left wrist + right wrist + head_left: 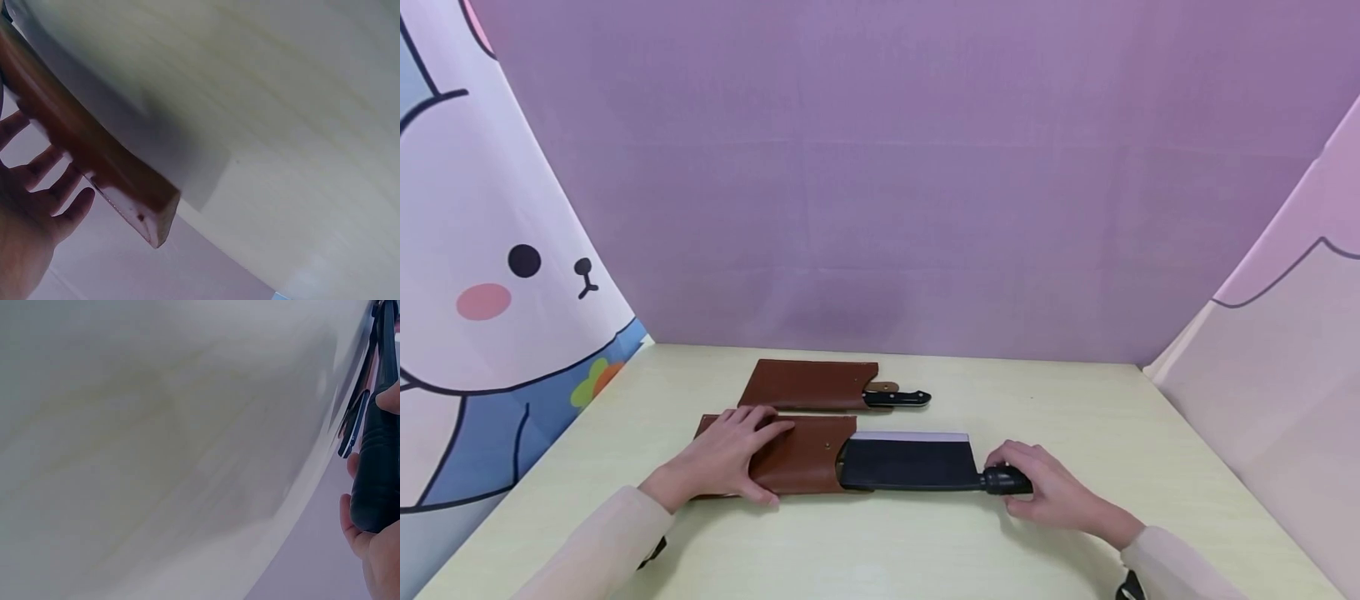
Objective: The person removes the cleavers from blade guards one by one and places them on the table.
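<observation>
A cleaver with a black blade [913, 464] and a pale edge turned to the far side stands mostly out of a brown leather sheath [808, 454], its end still inside the sheath's mouth. Over the sheath's left half, my left hand [730, 450] presses with spread fingers, the thumb by the near edge. The left wrist view shows those fingers [65, 181] fairly straight against the sheath [94, 131]. My right hand [1052, 492] grips the cleaver's black handle [1006, 480]. In the right wrist view, thumb and fingers lie around that handle [375, 469].
Just behind lies a second brown sheath [808, 383], with a smaller knife's black handle [898, 399] sticking out to the right. A pale wooden table [1075, 408] bears everything. Purple cloth [880, 208] rises at its back, with printed panels on both sides.
</observation>
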`<state>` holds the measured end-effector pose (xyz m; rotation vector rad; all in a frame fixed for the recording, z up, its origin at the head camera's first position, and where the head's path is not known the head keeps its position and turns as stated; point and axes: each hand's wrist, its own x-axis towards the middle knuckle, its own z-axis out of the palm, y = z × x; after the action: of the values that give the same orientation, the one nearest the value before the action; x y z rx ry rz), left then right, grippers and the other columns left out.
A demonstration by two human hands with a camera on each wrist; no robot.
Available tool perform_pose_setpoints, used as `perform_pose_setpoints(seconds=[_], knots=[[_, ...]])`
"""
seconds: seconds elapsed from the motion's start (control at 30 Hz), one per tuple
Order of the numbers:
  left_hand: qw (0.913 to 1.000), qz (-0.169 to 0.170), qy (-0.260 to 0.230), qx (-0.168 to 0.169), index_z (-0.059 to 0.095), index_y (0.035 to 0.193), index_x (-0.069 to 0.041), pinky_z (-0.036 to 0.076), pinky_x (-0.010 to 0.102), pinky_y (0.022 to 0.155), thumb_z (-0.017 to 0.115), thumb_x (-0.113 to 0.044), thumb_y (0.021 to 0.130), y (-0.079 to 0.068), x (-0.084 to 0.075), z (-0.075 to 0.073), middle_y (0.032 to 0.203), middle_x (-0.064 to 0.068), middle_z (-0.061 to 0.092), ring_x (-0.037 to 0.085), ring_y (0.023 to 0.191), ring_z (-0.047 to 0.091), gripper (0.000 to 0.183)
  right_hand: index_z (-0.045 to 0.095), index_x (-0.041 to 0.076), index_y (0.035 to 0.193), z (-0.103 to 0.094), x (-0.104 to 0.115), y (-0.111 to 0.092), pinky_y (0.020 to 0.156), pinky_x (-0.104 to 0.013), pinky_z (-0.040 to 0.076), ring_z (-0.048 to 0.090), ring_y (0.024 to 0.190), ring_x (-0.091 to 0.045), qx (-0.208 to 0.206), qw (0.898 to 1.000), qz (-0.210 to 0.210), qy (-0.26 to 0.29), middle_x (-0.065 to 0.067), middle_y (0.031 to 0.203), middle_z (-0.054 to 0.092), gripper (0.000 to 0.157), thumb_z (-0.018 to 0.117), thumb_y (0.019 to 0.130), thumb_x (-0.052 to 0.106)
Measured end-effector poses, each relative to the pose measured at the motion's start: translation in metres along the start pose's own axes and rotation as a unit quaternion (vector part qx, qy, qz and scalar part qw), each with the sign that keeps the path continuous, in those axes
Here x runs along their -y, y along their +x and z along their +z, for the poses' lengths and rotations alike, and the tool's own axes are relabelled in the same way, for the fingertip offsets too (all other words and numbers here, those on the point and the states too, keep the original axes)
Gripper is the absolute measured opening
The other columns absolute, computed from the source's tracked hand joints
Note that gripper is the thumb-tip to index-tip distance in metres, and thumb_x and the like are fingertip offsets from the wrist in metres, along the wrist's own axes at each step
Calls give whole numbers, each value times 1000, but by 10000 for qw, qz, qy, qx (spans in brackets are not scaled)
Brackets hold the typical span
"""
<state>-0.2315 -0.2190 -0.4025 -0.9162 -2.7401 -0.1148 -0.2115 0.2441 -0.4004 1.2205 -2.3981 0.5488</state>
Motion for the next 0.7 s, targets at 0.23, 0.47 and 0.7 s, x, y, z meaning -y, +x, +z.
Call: perform_pose_setpoints(seconds=[0.23,0.47,0.7], knots=[[10000,-20,-29,19,47,133,-20,36,51,93,56,-85,52,0,0,-1,124,7,47,28,113,45,104,58,17,100,-3,-3,-3,71,-30,40,53,82,-2,24,10000,54,55,13,93,59,52,73,53,3],[10000,6,38,-23,47,133,-20,37,51,92,56,-85,52,-1,1,0,124,7,47,27,112,46,104,57,17,101,-5,-6,-6,71,-29,40,52,81,-1,17,9998,75,157,13,94,59,52,73,53,1],[10000,15,45,-63,48,133,-19,38,51,91,56,-84,53,0,2,1,123,8,48,28,111,46,103,58,15,100,-10,-12,-8,69,-28,39,52,79,-1,-72,9996,-38,272,12,93,60,52,73,52,-1]])
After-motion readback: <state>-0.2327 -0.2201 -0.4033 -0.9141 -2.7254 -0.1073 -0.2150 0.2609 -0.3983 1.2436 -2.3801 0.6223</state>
